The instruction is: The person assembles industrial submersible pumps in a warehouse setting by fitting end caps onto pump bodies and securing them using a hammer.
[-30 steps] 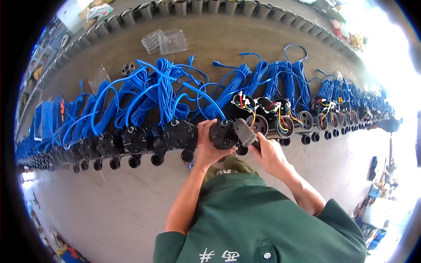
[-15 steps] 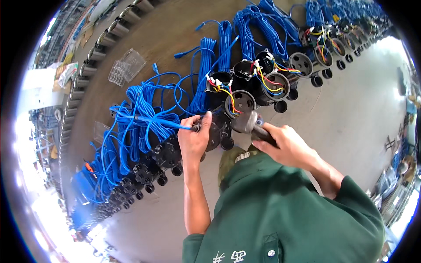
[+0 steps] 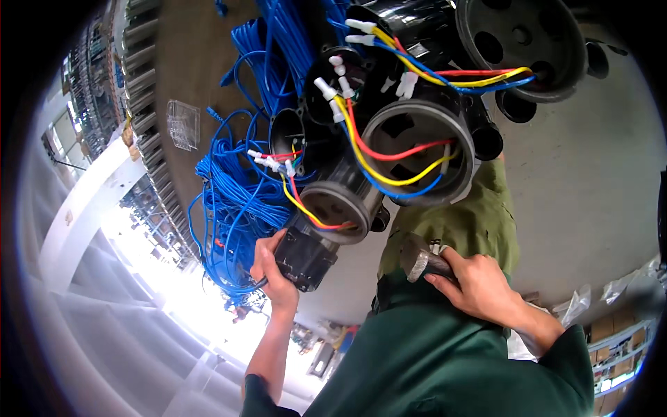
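Note:
My left hand [image 3: 275, 278] is closed against the side of a black square housing [image 3: 303, 258]. A blue cable [image 3: 240, 283] runs past its fingers. Above that housing is a dark round cup [image 3: 339, 208] with red, yellow and blue wires across its mouth. My right hand [image 3: 479, 288] is wrapped round the handle of a hammer [image 3: 420, 263], whose worn metal head points left in front of my green trousers. Hammer and black housing are apart. A larger grey round cup [image 3: 434, 135], also with coloured wires and white connectors, stands beyond them.
Bundles of blue cable [image 3: 233, 177] lie along the left of the row of housings. More black cylinders [image 3: 521, 42] stand at the upper right. A clear plastic tray [image 3: 183, 125] rests on the brown surface, beside a line of metal rollers [image 3: 142, 83].
The view has swung and come nearer the housings. My right hand has drawn the hammer away from them, towards my body. My left hand has gone from the cable end to the black housing's side.

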The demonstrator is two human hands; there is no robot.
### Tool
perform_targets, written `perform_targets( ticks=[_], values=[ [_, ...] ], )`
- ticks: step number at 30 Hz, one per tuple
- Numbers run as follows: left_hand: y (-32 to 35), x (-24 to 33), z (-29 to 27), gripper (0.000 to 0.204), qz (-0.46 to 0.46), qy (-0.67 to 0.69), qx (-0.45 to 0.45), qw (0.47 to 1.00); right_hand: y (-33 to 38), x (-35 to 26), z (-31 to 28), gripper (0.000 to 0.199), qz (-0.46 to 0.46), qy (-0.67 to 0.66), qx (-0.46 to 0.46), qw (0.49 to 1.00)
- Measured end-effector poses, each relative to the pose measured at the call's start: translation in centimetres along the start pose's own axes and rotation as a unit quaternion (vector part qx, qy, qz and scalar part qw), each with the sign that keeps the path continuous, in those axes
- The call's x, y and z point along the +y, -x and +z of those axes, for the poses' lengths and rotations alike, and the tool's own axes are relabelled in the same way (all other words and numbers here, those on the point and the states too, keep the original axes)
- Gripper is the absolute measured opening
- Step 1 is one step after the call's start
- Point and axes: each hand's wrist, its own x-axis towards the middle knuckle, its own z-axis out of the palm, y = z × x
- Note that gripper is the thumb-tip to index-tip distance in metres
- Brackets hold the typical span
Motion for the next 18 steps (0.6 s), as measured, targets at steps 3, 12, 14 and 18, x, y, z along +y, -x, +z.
perform_targets(
  ticks=[3,12,14,18],
  values=[
    [0.1,0.5,0.0,0.057,-0.010,-0.020,-0.010,1.000,-1.2,0.2,-0.3,0.035,-0.030,-0.001,0.005,1.000],
    [0.1,0.0,0.0,0.040,0.037,0.031,0.033,0.998,-1.5,-3.3,2.5,0.034,-0.087,0.018,0.040,0.995],
    [0.3,-1.6,-0.3,0.028,0.054,0.077,0.038,0.995,-0.8,-4.9,2.8,0.034,-0.036,0.041,0.027,0.998],
    [2.4,-2.1,0.9,0.048,0.115,0.230,0.140,0.956,1.3,-7.3,3.5,0.035,0.027,0.049,0.041,0.998]
  ],
)
